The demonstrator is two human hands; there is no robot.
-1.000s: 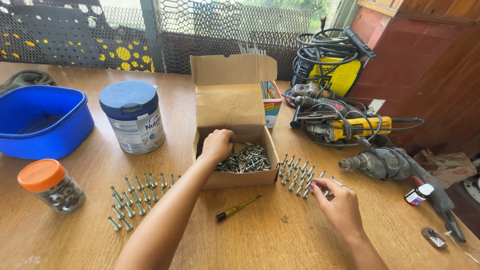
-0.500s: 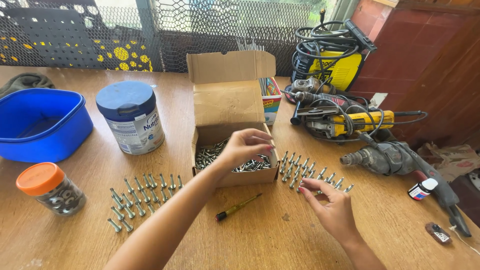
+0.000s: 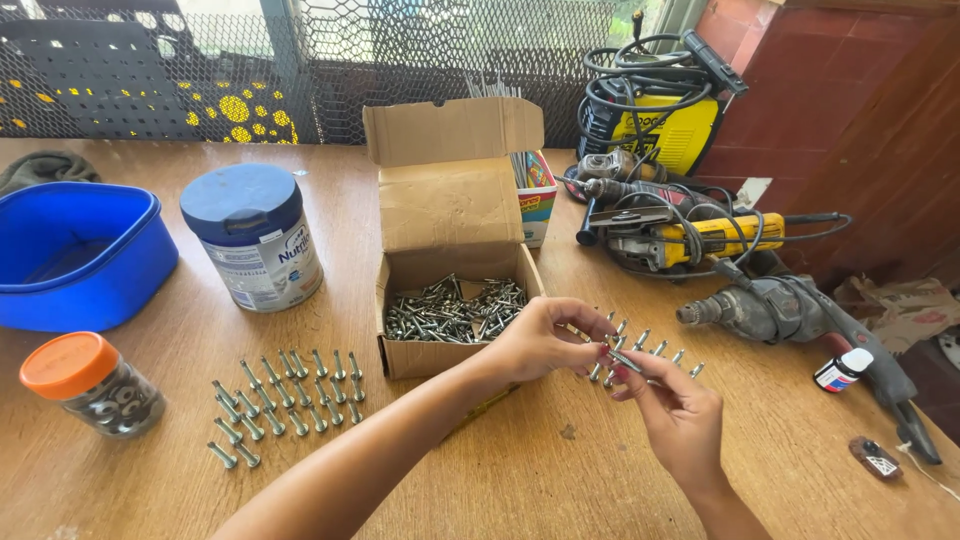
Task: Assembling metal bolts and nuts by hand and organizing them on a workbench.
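A bolt [image 3: 628, 360], pinched in the right hand [image 3: 680, 415]'s grip and steadied by the closed fingertips of the left hand [image 3: 540, 340] beside the open cardboard box [image 3: 445, 300], is likely mid-sorting, needing careful placement in the row of bolts [image 3: 650, 350] toward the desk [image 3: 560, 470]'s right edge.

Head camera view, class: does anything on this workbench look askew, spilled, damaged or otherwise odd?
Little stands out. The bolts left of the cardboard box lie in tidy rows. One oddity: a screwdriver lies half hidden under the left forearm. Both hands, left hand and right hand, meet over a bolt right of the box.
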